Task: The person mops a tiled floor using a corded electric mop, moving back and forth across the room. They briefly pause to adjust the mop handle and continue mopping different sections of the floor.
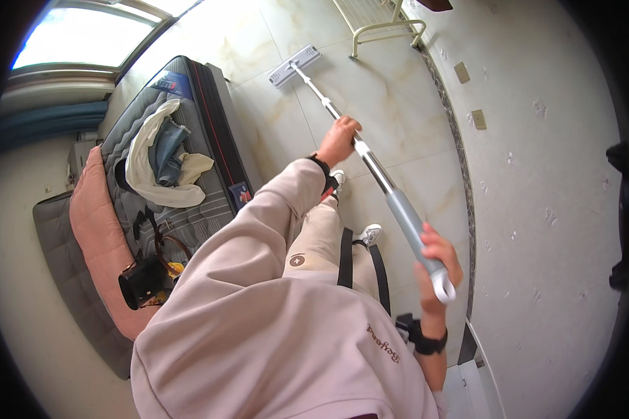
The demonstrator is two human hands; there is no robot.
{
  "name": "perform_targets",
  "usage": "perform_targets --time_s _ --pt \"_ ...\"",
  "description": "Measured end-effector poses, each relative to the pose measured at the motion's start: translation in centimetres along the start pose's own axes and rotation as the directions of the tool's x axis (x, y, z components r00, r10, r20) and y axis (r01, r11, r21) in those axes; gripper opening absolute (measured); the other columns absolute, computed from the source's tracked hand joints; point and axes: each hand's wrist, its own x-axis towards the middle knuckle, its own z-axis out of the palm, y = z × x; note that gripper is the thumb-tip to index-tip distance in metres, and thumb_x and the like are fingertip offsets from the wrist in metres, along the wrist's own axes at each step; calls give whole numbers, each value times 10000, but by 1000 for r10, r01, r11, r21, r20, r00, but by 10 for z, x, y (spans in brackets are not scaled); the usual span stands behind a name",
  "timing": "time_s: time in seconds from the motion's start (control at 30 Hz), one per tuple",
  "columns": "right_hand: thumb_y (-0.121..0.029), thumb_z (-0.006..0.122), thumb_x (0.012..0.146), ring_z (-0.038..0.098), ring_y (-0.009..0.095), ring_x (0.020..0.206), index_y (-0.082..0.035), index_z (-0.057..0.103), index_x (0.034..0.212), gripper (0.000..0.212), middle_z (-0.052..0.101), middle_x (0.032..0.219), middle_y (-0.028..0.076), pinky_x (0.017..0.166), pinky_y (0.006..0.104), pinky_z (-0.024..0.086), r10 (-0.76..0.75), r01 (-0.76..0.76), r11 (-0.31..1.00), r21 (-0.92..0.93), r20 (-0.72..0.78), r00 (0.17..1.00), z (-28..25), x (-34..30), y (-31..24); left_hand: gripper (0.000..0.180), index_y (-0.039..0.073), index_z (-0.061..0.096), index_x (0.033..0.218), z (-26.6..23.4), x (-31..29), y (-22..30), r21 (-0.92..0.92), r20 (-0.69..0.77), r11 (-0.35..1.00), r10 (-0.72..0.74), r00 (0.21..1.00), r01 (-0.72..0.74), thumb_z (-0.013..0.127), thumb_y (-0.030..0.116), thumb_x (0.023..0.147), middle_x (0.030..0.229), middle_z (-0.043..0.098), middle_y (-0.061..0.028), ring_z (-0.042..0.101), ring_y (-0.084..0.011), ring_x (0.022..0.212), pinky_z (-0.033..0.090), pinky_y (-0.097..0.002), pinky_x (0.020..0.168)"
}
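- Left hand [339,140] wrapped around the metal shaft of a flat mop [370,167], gripping partway down the pole; black wrist strap [323,167] just behind the hand.
- Right hand [437,269] closed on the grey grip near the pole's upper end; white end cap pokes out below the fingers. A black band sits on this wrist too.
- Mop runs diagonally from the right hand up and left; its flat rectangular head [295,65] lies on the pale marbled floor tiles [391,98], well apart from the person's feet.
- White sneakers [370,234] visible beneath the pole, on the tiles.
- Person wears a pale pink sweatshirt and light trousers.
- Left of the person: a grey mattress [203,126] with red piping, on the floor, carrying a heap of white and blue clothes [162,157].
- Pink cushion [94,230] beside the mattress; a dark bag [145,279] rests near its lower end.
- Cream metal rack [388,28] stands beyond the mop head, by the wall.
- Wall [538,174] on the right, with two small square plates.
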Motion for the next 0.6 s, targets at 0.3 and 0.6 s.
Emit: perform_targets --time_s 0.3,0.6 --pt "24 579 662 582 346 985 -5 544 829 173 606 936 172 869 416 444 45 -51 997 -59 -106 993 -33 -21 -8 272 92 619 898 48 3 22 8 177 997 72 982 -74 658 53 631 916 599 -81 498 -274 1014 257 -407 1039" --pt "-105 529 659 546 382 950 7 504 837 212 560 914 200 887 505 406 122 -197 954 -226 -307 944 -181 -184 -75 266 108 612 832 150 -86 196 -301 449 943 270 852 -140 708 94 585 827 569 -81 492 -302 924 427 -388 812"
